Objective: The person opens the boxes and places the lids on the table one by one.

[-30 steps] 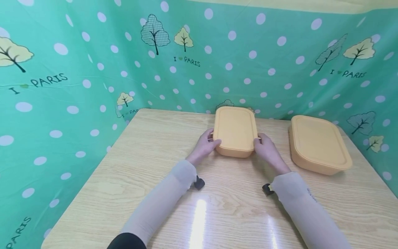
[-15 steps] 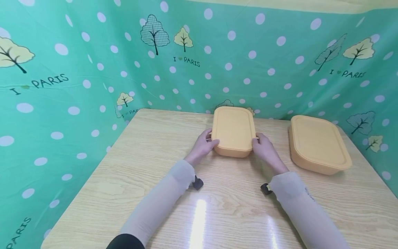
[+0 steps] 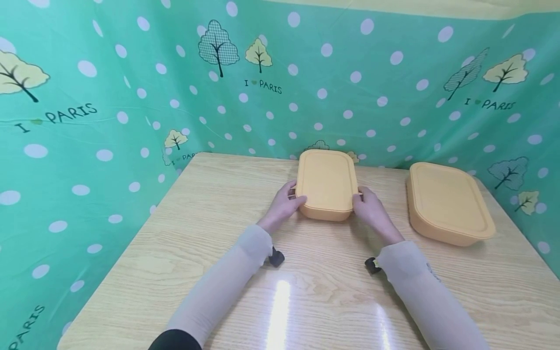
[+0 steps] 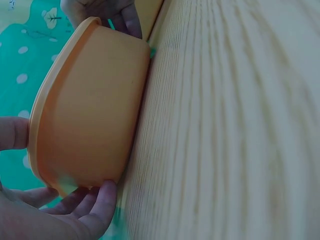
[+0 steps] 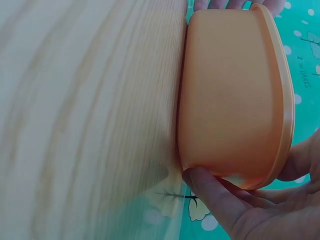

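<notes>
A lidded orange food container (image 3: 327, 181) stands near the back edge of the table, between both hands. My left hand (image 3: 282, 205) grips its left side, with the thumb on the lid's edge and the fingers along the wall, as the left wrist view (image 4: 65, 215) shows. On the opposite side my right hand (image 3: 372, 209) grips it in the same way; in the right wrist view its thumb touches the lid rim and the fingers (image 5: 215, 195) lie against the wall. The container's base appears to rest on the wood. Its far side is hidden.
A larger lidded orange container (image 3: 450, 201) stands at the right of the wooden table (image 3: 210, 194). A green dotted cloth (image 3: 350, 87) hangs right behind the table's back edge and along both sides.
The smaller container has shifted slightly to the left, with both hands still holding it. The larger container has stayed where it was.
</notes>
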Available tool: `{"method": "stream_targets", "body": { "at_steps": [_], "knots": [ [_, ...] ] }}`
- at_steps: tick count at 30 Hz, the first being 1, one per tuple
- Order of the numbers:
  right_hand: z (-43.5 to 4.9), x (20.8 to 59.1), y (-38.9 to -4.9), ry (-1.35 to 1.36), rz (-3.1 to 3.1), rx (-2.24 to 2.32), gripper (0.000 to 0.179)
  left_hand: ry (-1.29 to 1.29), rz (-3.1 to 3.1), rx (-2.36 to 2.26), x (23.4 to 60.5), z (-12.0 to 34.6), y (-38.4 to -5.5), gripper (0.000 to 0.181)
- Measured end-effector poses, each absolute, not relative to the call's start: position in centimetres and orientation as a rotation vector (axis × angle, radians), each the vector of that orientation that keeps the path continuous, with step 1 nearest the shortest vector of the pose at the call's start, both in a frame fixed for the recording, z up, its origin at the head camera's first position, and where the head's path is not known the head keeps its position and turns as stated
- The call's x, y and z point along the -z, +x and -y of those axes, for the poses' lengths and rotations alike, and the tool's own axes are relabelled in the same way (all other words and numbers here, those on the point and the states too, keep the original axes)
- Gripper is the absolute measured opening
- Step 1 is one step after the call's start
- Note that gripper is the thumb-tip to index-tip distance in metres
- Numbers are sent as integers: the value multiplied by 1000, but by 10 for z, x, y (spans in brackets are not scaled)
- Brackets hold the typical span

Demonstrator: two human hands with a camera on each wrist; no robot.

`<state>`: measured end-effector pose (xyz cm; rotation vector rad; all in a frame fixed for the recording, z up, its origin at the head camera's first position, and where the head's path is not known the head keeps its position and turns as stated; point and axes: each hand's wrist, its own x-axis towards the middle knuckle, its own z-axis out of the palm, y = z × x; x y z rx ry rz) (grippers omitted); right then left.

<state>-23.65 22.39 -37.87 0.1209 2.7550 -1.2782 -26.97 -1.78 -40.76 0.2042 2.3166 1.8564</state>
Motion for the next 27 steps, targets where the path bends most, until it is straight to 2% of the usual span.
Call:
{"method": "stream_targets", "body": {
  "at_steps": [27],
  "knots": [
    [-213,379,-239,135,-2748,1267,55,205,-2287,-1884,407,30,-271,68]
  ]
}}
